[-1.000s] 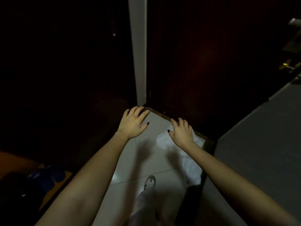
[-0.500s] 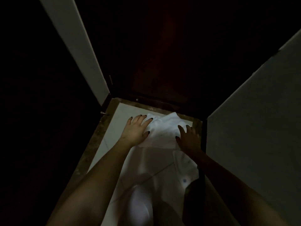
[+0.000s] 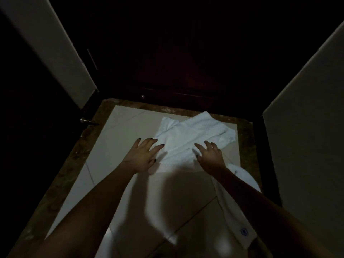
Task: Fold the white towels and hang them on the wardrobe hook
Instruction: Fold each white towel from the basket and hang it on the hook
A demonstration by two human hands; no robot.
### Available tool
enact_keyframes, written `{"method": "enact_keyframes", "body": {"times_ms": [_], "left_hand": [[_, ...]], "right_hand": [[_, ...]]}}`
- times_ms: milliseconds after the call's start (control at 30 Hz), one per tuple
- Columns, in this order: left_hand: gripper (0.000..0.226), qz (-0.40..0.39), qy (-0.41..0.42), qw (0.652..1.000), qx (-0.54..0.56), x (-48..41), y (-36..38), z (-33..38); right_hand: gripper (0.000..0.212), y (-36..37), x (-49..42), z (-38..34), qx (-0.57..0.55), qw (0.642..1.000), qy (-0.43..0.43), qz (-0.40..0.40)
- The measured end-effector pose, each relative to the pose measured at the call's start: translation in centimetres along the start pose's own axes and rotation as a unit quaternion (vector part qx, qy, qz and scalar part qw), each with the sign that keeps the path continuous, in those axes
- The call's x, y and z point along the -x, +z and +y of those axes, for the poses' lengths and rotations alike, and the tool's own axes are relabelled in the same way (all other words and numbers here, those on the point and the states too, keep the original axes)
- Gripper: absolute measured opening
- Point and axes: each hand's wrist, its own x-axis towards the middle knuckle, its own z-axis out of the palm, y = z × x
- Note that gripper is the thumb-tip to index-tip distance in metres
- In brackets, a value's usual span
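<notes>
While both arms stretch forward and down | left hand (image 3: 144, 155) splayed, unclenched, at edge of white towel (image 3: 189, 135) | right hand (image 3: 210, 155) splayed over it, gripping nothing | towel rumpled on floor tiles (image 3: 121, 131)

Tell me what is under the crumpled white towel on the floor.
The white towel lies on pale floor tiles, its far corner over the brown stone border. Whatever is beneath its bunched middle is covered; nothing pokes out.
</notes>
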Motion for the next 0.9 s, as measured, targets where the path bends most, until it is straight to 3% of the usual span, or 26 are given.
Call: {"method": "enact_keyframes", "body": {"times_ms": [167, 500, 600, 700, 800, 900], "left_hand": [[0.064, 0.028, 0.041, 0.998, -0.033, -4.4, 5.4, -0.3], [0.067, 0.060, -0.016, 0.996, 0.067, -5.0, 18.1, 3.2], [0.062, 0.116, -0.028, 0.988, 0.099, -5.0, 18.8, 3.2], [0.051, 0.142, -0.008, 0.982, 0.124, -5.1, 18.0, 3.1], [0.040, 0.188, 0.024, 0.965, 0.182, -4.7, 15.5, 3.3], [0.039, 0.196, -0.010, 0.946, 0.259, -4.3, 11.1, 3.2]], "right_hand": [[0.053, 7.1, -3.2, -0.5, 0.008, 0.997, -0.061, 0.037], [0.050, 15.8, -4.7, -1.0, 0.006, 0.988, -0.083, 0.128], [0.037, 16.6, -4.9, -0.7, -0.023, 0.983, -0.089, 0.161], [0.009, 17.0, -5.0, 0.3, -0.033, 0.966, -0.125, 0.225], [0.031, 15.0, -5.0, 0.3, -0.070, 0.957, -0.125, 0.253], [0.025, 11.5, -5.3, 0.3, -0.148, 0.945, -0.120, 0.266]]}}
